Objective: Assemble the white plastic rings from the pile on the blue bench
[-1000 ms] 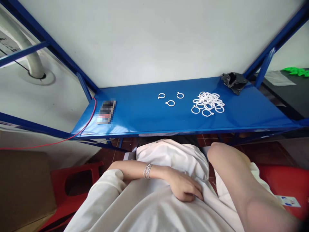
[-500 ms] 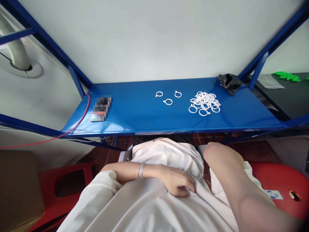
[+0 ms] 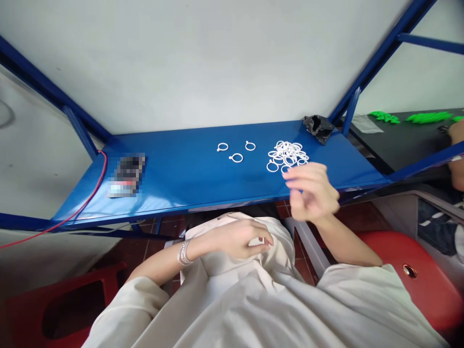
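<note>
A heap of white rings lies on the right part of the blue table. Three single rings, one of them a white ring, lie apart to its left. My right hand is raised over the table's front edge, just in front of the heap, fingers apart and curved, with nothing visible in it. Over my lap rests my left hand, a bracelet on its wrist, the fingers loosely bent and apart, near the pale cloth of my clothing.
A crumpled black bag sits at the table's back right. A blurred phone-like object and a red cable are at the left. Green pieces lie on a dark table at right, beside another person's arm.
My right hand has come up from the lower right to the table's front edge. My left hand has opened slightly and moved up and left. The view has shifted to the right.
</note>
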The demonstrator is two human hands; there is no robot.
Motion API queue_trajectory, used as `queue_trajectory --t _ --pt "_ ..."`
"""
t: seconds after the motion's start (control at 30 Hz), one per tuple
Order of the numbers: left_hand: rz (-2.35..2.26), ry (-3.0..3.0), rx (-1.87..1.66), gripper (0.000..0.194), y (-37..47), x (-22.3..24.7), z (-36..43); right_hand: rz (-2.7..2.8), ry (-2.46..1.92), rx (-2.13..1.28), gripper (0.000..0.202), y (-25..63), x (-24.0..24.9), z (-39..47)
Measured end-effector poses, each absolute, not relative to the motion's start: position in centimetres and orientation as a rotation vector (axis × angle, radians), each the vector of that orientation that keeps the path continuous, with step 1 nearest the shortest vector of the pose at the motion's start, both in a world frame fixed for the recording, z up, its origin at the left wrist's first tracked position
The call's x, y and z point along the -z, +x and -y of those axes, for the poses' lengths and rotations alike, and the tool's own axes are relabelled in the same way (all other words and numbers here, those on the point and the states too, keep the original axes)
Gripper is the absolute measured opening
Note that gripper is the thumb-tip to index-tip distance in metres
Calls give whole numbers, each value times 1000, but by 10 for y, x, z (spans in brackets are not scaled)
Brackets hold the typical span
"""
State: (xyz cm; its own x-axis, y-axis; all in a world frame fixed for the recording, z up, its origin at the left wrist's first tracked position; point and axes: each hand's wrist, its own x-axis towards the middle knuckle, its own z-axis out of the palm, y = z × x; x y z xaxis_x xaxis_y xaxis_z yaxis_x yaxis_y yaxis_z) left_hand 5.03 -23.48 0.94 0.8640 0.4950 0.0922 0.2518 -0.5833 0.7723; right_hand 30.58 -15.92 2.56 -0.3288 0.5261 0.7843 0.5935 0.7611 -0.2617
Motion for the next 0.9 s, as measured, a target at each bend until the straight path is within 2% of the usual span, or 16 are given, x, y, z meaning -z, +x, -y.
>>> queue_trajectory --t 0.13,0.27,0.37,0.53,0.63,0.77,0.87,0.9 --pt "-719 2300 -514 27 39 -13 214 2063 -1133 -55 14 310 -9 117" --pt "-894 2395 -514 23 33 -21 192 2241 -1433 -159 26 313 18 98" --pt "-939 2481 -504 23 30 -26 171 2282 -1486 -156 27 306 26 89" --pt "-1137 2609 -505 25 20 -25 115 2258 -1386 -228 19 294 24 67" --pt "-1274 2612 -640 26 11 -22 68 2143 -1217 -427 13 283 20 48" --pt "-1253 2470 -826 42 -3 -12 15 1922 -1011 -788 9 253 6 16" --pt "-1322 2222 -1020 24 -15 2 -4 1740 -939 -1074 16 222 -8 -9" --pt "-1353 2120 -1095 23 -19 7 -7 1681 -929 -1148 19 211 -11 -17"
